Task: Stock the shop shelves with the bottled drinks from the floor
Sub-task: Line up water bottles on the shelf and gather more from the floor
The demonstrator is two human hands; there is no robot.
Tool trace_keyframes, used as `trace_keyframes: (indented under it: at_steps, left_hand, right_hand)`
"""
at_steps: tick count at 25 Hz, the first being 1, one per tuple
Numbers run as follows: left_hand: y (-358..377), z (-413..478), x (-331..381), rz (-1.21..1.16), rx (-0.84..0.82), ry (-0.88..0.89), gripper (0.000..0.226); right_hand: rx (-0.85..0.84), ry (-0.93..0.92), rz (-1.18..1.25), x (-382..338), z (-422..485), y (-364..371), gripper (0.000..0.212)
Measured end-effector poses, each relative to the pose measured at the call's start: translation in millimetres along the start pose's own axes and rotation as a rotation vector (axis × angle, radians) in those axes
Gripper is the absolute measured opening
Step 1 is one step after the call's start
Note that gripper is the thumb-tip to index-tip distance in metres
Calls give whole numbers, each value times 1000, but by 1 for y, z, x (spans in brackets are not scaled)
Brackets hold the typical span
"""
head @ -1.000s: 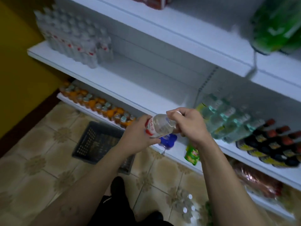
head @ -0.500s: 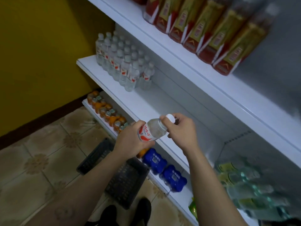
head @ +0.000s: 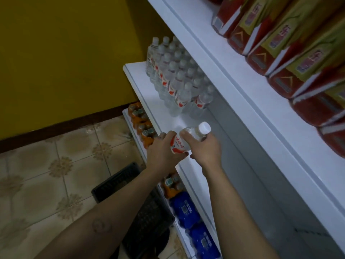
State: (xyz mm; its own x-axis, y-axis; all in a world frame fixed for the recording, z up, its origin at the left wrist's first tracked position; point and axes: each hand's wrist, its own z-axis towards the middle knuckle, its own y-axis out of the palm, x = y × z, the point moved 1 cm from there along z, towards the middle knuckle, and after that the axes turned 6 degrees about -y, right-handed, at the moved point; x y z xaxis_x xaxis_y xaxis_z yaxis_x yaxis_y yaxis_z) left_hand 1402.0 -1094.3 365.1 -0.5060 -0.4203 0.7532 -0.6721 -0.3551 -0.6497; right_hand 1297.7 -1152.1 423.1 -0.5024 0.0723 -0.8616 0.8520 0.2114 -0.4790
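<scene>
Head view has swung onto the middle shelf (head: 155, 109), and the stocked water bottles (head: 177, 79) sit closer than half a second back, so placing looks near. Left hand (head: 162, 152) wraps the base and right hand (head: 203, 148) curls round the shoulder of the held bottle (head: 188, 137), tilted just above the shelf's front edge (white cap on). Its red-and-white label (head: 177, 145) carries script I can't read.

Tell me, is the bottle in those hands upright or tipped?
Tipped: the bottle slants between the left hand and right hand, its white cap pointing up and right.
</scene>
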Motion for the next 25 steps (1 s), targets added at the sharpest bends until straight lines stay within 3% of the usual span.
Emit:
trace_keyframes:
  at_steps: [6, 10, 16, 25]
  left_hand:
    - [39, 70, -19, 37, -36, 14, 63]
    - [55, 123, -27, 38, -131, 59, 67]
    - [57, 190, -28, -15, -308, 83, 89]
    - [69, 198, -38, -115, -324, 70, 81]
  right_hand:
    - [94, 18, 85, 27, 73, 26, 21]
    - [208, 2, -16, 34, 114, 40, 33]
    - [270, -56, -145, 34, 188, 62, 27]
    - [330, -164, -278, 34, 259, 63, 39]
